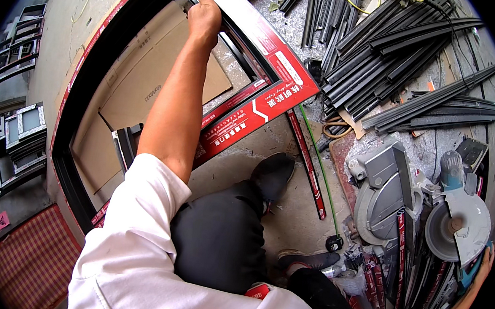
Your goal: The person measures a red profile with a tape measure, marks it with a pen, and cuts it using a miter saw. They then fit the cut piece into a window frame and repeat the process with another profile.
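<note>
1. The left hand (204, 20) grips the top rail of the black frame (88, 79), fingers curled shut over its edge.
2. The frame stands tilted on the floor, over cardboard (147, 79).
3. The right hand (483, 265) reaches the saw (455, 225); its fingers are mostly hidden, so the grip cannot be told.

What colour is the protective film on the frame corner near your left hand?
Red with white markings, on the frame corner's protective film, just right of the left hand. Head view shows it best.
</note>
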